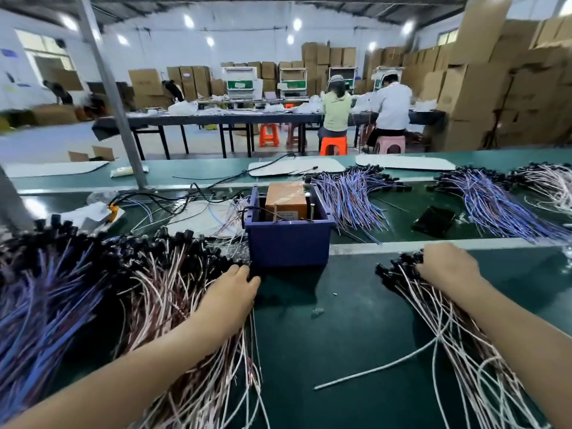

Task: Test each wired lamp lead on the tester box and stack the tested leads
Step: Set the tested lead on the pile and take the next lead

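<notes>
Head view is showing two bare forearms reaching out over a green surface (340, 335). On the near right, the right hand (448, 267) is lying on a stack of leads (448, 345). Its fingers are curling round the black socket ends, probably to keep the heads gathered and the pale wires fanning back toward the person. One loose white lead (371, 370) is trailing from that stack across the bare surface.

On the near left, the left hand (230, 292) is sitting at the right edge of a big pile of leads (161, 292) that is spreading toward the left edge of the view. The fingers (240, 272) are bending downward close to the near-left corner of the tester box (289, 239) – whether they are pinching a lead I cannot tell, since the tips are hidden. The pile appears to be the untested supply, kept right beside the box so that each reach is short.

Between the hands and a little farther off, the tester box is standing upright, an open purple tub with an orange block (286, 196) inside it. Beyond it, purple-blue bundles (346, 199) are fanning out to the right, and a black flat object (435, 221) is lying among them.

Far back, two people are sitting on stools at a long table (216, 119), with cardboard cartons (483, 88) piled behind them.
</notes>
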### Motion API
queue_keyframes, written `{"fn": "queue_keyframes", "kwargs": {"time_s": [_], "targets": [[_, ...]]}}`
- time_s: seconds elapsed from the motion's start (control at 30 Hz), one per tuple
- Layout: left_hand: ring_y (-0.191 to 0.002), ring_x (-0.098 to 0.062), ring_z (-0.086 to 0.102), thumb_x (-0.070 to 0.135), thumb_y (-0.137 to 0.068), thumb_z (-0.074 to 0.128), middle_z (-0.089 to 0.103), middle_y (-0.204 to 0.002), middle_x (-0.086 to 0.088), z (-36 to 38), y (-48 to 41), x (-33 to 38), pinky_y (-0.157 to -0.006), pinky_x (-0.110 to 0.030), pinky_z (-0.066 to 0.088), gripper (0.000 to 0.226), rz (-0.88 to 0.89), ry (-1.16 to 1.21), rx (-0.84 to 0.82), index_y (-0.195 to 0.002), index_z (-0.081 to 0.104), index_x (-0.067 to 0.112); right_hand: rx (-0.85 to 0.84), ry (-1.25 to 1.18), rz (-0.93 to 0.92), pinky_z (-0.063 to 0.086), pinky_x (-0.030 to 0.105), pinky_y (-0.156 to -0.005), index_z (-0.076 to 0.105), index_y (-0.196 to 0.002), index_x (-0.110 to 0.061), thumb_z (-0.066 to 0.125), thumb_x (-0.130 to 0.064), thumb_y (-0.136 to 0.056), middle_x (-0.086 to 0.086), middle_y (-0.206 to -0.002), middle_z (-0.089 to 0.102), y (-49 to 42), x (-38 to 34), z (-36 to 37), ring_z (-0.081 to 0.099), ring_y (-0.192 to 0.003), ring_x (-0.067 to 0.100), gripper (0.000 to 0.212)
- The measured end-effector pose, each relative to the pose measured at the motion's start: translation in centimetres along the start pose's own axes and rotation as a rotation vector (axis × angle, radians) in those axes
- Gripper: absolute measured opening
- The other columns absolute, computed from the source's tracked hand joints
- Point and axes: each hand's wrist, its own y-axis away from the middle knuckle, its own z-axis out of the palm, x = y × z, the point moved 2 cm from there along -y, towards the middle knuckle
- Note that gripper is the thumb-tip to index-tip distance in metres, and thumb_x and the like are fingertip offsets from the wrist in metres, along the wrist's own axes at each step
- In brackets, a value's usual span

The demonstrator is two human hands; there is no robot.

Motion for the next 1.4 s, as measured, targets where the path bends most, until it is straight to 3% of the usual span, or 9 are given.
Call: {"fn": "queue_keyframes", "kwargs": {"time_s": [0.17,0.27,0.37,0.5,0.67,0.87,1.07,1.2,1.4], "targets": [[-0.112,-0.027,0.047,0.003,-0.086,0.053,0.055,-0.115,-0.005,-0.7,-0.3,0.1,-0.087,-0.035,0.038,0.032,0.000,-0.050,0.060,-0.116,0.051,0.015,0.034,0.013,-0.055,0.046,0.031,-0.077,0.063,-0.107,-0.013,0.057,-0.037,-0.089,0.011,-0.110,0.064,1.0,-2.8,-1.4,0.061,-0.103,0.030,0.030],[-0.100,-0.028,0.056,0.009,-0.092,0.052,0.057,-0.107,-0.003,-2.2,-0.4,0.4,-0.084,-0.040,0.044,0.023,-0.001,0.368,0.260,-0.114,0.048,0.017,-0.015,-0.383,-0.209,0.048,0.032,-0.071,0.062,-0.080,-0.011,0.060,-0.030,-0.089,0.015,-0.092,0.068,2.4,-6.3,-2.4,0.065,-0.085,0.030,0.021],[-0.081,-0.022,0.060,0.003,-0.088,0.061,0.063,-0.089,-0.001,-5.3,-0.9,2.2,-0.077,-0.036,0.049,0.016,0.052,0.964,0.460,-0.096,0.052,0.012,-0.466,-1.124,-0.378,0.051,0.027,-0.054,0.061,-0.078,-0.005,0.058,0.000,-0.088,0.012,-0.073,0.066,5.2,-11.5,-2.7,0.062,-0.053,0.018,0.012],[-0.077,-0.009,0.064,0.001,-0.085,0.066,0.067,-0.087,0.001,-9.2,-2.8,3.7,-0.070,-0.011,0.048,0.020,0.007,1.204,0.672,-0.099,0.057,0.013,-0.855,-1.545,-0.573,0.052,0.021,-0.051,0.073,-0.065,-0.009,0.047,0.016,-0.086,0.005,-0.060,0.064,7.3,-15.7,-3.0,0.062,-0.052,0.014,0.042],[-0.075,-0.007,0.063,0.002,-0.088,0.063,0.064,-0.087,0.003,-12.6,-4.3,1.3,-0.070,-0.012,0.053,0.019,-0.092,1.331,0.960,-0.106,0.058,0.006,-0.954,-1.473,-0.656,0.051,0.016,-0.054,0.078,-0.077,-0.011,0.066,-0.014,-0.080,0.007,-0.073,0.071,6.8,-16.7,-2.1,0.061,-0.057,0.009,0.013],[-0.086,-0.018,0.066,0.008,-0.094,0.057,0.059,-0.088,0.008,-12.5,-4.3,-7.0,-0.075,-0.023,0.056,0.015,-0.502,1.412,1.201,-0.108,0.056,0.008,-0.796,-1.325,-0.573,0.035,0.013,-0.046,0.077,-0.082,-0.010,0.068,-0.024,-0.073,0.009,-0.073,0.069,3.8,-13.1,-1.7,0.044,-0.049,0.008,0.019],[-0.082,-0.012,0.063,-0.004,-0.091,0.054,0.062,-0.105,-0.004,-9.9,-4.7,-10.4,-0.061,-0.012,0.047,0.024,-0.604,1.092,0.806,-0.105,0.062,0.014,-0.660,-1.463,-0.575,0.032,0.012,-0.044,0.076,-0.089,-0.011,0.066,-0.022,-0.072,0.008,-0.069,0.068,1.9,-10.8,-5.1,0.038,-0.052,0.011,0.023],[-0.054,0.010,0.054,-0.007,-0.087,0.051,0.067,-0.082,0.002,-11.1,-5.0,-6.6,-0.050,-0.004,0.039,0.028,-0.294,0.965,0.628,-0.091,0.072,0.011,-0.537,-1.435,-0.606,0.028,0.015,-0.043,0.061,-0.119,-0.025,0.062,-0.014,-0.083,0.012,-0.072,0.069,1.8,-10.7,-6.9,0.032,-0.054,0.015,0.038],[-0.064,0.013,0.053,0.009,-0.091,0.059,0.063,-0.080,0.012,-10.9,-7.0,-1.9,-0.063,0.000,0.035,0.017,0.075,0.926,0.392,-0.101,0.071,0.014,-0.358,-1.171,-0.587,0.035,0.018,-0.050,0.066,-0.103,-0.012,0.059,-0.010,-0.091,0.005,-0.076,0.074,2.1,-10.3,-6.7,0.047,-0.053,0.014,0.014]]}}
